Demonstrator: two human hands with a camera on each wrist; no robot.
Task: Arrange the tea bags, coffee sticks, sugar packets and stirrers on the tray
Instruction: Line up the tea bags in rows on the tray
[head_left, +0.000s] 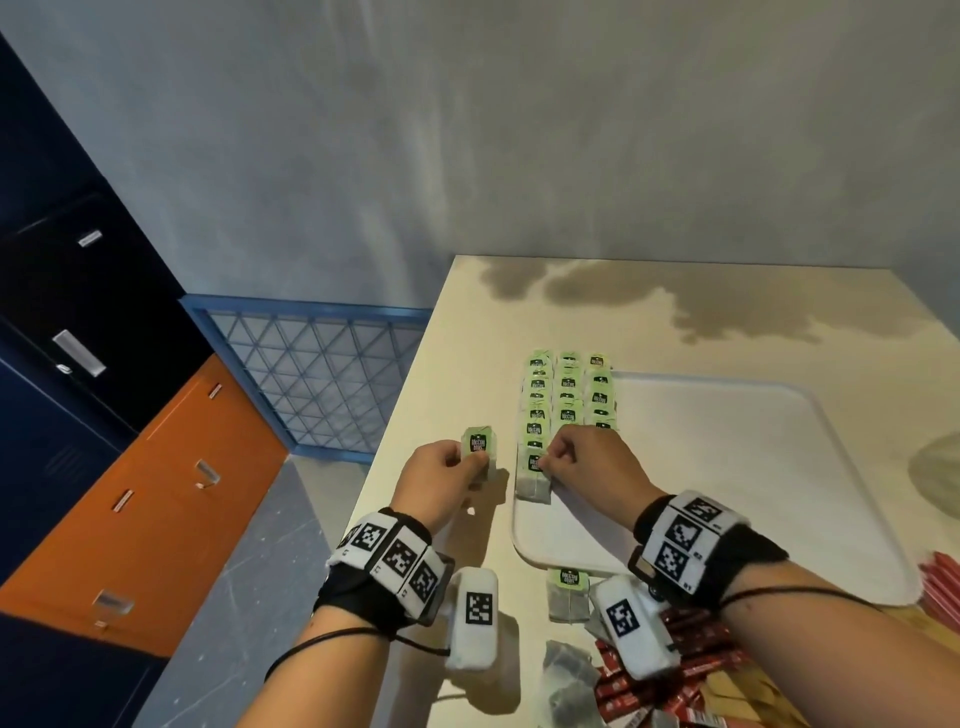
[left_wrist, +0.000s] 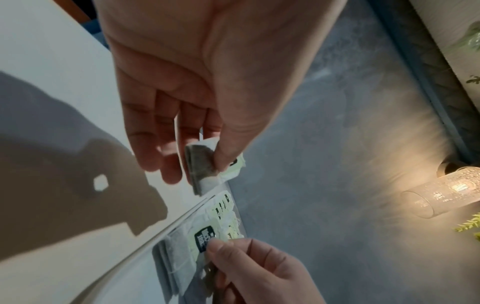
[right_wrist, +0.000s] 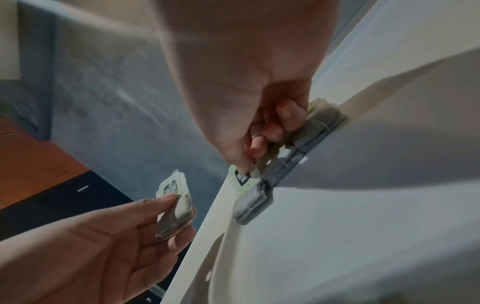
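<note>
A white tray (head_left: 727, 467) lies on the cream table (head_left: 467, 322). Three columns of green-tagged tea bags (head_left: 566, 395) run along the tray's left edge. My left hand (head_left: 475, 460) is left of the tray, off its rim, and pinches one tea bag (head_left: 480, 441) between thumb and fingers (left_wrist: 223, 162). The same bag (right_wrist: 172, 189) shows upright in the right wrist view. My right hand (head_left: 550, 457) pinches the tag of the nearest tea bag (head_left: 532, 475) in the left column, which lies flat on the tray (left_wrist: 205, 236).
Loose tea bags (head_left: 569, 592) and a heap of red coffee sticks (head_left: 691, 660) lie near the table's front edge under my right wrist. More red sticks (head_left: 940, 577) sit right of the tray. The table's left edge drops to the floor beside orange and dark lockers (head_left: 171, 499).
</note>
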